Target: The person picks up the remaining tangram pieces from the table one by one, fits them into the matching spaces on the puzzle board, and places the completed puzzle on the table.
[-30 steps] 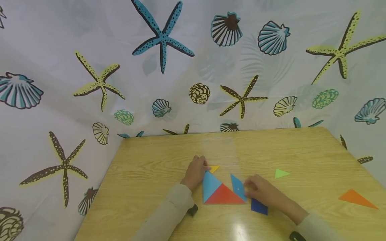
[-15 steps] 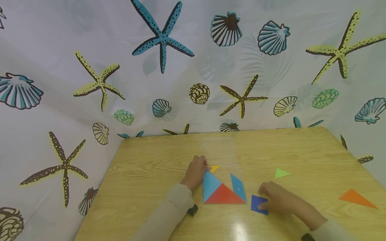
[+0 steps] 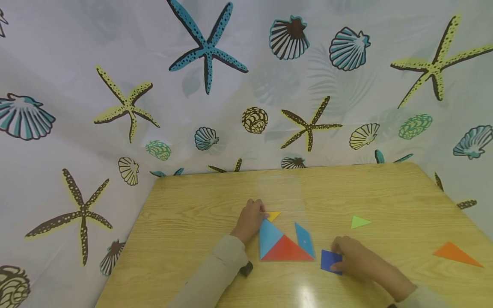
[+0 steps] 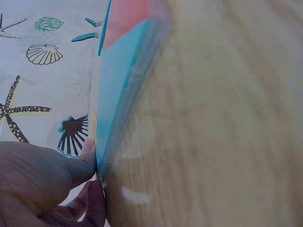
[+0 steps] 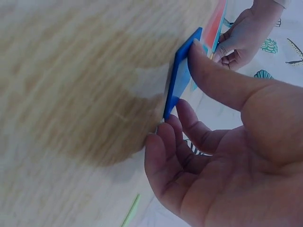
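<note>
On the right, my right hand point(image 3: 358, 259) pinches a dark blue square tangram tile point(image 3: 328, 259), thumb at its near edge and fingers at its far edge, as the right wrist view also shows. My left hand point(image 3: 249, 219) grips the left edge of a clear plastic tray point(image 3: 283, 192) between thumb and fingers. In its near part lie a light blue triangle point(image 3: 268, 236) and a red triangle point(image 3: 286, 252) side by side. A blue parallelogram point(image 3: 304, 241) lies along its right edge. My left thumb partly hides a yellow triangle point(image 3: 274, 215).
A small green triangle point(image 3: 359, 221) lies beyond my right hand, and an orange triangle point(image 3: 457, 255) farther right. The wooden table point(image 3: 185, 214) meets a seashell-patterned cloth point(image 3: 231, 107) at its back and sides.
My right hand has drawn back from the parallelogram, moved right and toward me, and now pinches the blue square tile. My left hand stays in place.
</note>
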Tool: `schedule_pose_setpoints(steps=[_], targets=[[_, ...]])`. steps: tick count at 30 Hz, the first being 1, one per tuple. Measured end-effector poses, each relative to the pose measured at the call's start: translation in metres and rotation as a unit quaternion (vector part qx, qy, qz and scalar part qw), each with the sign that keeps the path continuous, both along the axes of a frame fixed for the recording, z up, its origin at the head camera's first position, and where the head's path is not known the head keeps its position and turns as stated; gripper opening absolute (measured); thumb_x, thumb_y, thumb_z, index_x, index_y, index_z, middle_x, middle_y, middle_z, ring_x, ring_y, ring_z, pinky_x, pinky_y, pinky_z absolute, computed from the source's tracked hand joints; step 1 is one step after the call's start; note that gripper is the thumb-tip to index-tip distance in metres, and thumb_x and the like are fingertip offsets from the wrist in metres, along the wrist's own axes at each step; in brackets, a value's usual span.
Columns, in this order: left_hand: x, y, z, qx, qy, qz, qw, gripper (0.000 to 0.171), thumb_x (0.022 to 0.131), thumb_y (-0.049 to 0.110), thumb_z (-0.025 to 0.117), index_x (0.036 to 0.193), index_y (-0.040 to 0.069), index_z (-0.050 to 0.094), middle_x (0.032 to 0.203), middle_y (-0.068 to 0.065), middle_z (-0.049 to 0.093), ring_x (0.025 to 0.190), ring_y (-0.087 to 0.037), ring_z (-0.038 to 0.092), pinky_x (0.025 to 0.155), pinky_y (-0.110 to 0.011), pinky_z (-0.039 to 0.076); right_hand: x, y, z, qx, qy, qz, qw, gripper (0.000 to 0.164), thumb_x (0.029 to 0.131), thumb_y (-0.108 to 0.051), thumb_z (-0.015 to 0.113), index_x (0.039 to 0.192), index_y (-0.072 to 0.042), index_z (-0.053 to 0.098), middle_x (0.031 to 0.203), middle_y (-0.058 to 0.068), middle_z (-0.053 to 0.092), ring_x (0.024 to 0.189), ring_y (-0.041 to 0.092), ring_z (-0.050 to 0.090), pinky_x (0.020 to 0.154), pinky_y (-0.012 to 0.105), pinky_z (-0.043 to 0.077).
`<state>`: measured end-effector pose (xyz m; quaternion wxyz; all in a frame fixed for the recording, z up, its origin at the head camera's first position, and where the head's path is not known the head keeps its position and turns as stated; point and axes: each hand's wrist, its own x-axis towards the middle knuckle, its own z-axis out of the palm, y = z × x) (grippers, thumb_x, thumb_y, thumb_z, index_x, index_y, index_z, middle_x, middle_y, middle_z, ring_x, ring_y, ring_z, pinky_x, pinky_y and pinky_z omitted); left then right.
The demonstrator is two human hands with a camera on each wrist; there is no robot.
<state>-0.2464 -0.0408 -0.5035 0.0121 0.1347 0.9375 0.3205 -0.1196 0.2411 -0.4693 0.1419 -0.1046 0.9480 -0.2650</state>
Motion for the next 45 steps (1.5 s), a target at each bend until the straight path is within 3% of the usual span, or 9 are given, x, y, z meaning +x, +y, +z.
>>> schedule_pose_setpoints(steps=[7,14,19,25,29,36,45], targets=[[0.002,0.002,0.002,-0.008,-0.004,0.007,0.9999,0.016,0.087,0.023,0.065,0.089,0.011,0.055,0.084,-0.001,0.043,0.067,-0.014,0.044,0.061,-0.025,0.04,0.005,-0.001,-0.002,-0.011,0.015,0.002,1.0,0.04,0.069,-0.025,0.079,0.095,-0.003,0.056,0.09,0.004,0.055,0.085,0.021,0.055,0.075,0.04,0.047],[0.002,0.004,0.003,-0.012,-0.006,0.013,0.9998,0.017,0.087,0.022,0.066,0.089,0.01,0.055,0.085,-0.001,0.043,0.068,-0.015,0.045,0.062,-0.026,0.041,0.006,0.001,-0.005,-0.043,0.002,0.006,0.999,0.036,0.073,-0.024,0.077,0.092,-0.006,0.053,0.088,0.001,0.051,0.083,0.017,0.051,0.076,0.041,0.045],[0.002,0.003,0.002,-0.012,-0.008,0.012,0.9998,0.016,0.087,0.023,0.065,0.09,0.011,0.055,0.085,-0.001,0.044,0.07,-0.014,0.045,0.064,-0.026,0.041,0.007,0.001,-0.006,-0.067,0.013,0.009,0.998,0.032,0.075,-0.023,0.076,0.09,-0.007,0.052,0.083,0.001,0.05,0.077,0.016,0.048,0.069,0.033,0.044],[0.002,0.002,0.001,-0.019,-0.003,0.009,0.9998,0.016,0.087,0.022,0.066,0.09,0.01,0.055,0.085,-0.001,0.044,0.07,-0.014,0.045,0.064,-0.026,0.041,0.006,0.008,-0.012,-0.1,0.054,0.008,0.993,0.02,0.085,-0.026,0.067,0.087,-0.011,0.054,0.075,-0.004,0.051,0.067,0.008,0.047,0.059,0.025,0.042],[0.001,0.002,0.002,-0.019,0.0,0.01,0.9998,0.016,0.087,0.023,0.066,0.089,0.01,0.055,0.084,-0.001,0.044,0.069,-0.014,0.045,0.064,-0.026,0.041,0.004,0.013,-0.008,-0.136,0.032,0.005,0.99,0.02,0.087,-0.028,0.064,0.09,-0.009,0.055,0.077,-0.002,0.054,0.069,0.009,0.05,0.06,0.025,0.043],[-0.001,0.002,0.0,-0.015,0.003,0.006,0.9999,0.017,0.087,0.024,0.066,0.088,0.011,0.054,0.084,-0.001,0.044,0.069,-0.014,0.045,0.064,-0.026,0.041,-0.005,0.021,-0.001,-0.223,-0.031,-0.012,0.974,0.03,0.091,-0.027,0.06,0.101,0.0,0.054,0.086,0.008,0.058,0.073,0.02,0.059,0.062,0.031,0.05],[-0.003,0.002,-0.003,-0.009,-0.006,0.009,0.9999,0.017,0.087,0.025,0.065,0.089,0.012,0.054,0.085,-0.001,0.043,0.07,-0.014,0.045,0.064,-0.026,0.04,-0.018,0.012,0.004,-0.313,-0.062,-0.038,0.947,0.035,0.091,-0.013,0.058,0.113,0.012,0.05,0.099,0.016,0.06,0.089,0.025,0.061,0.075,0.03,0.051]])
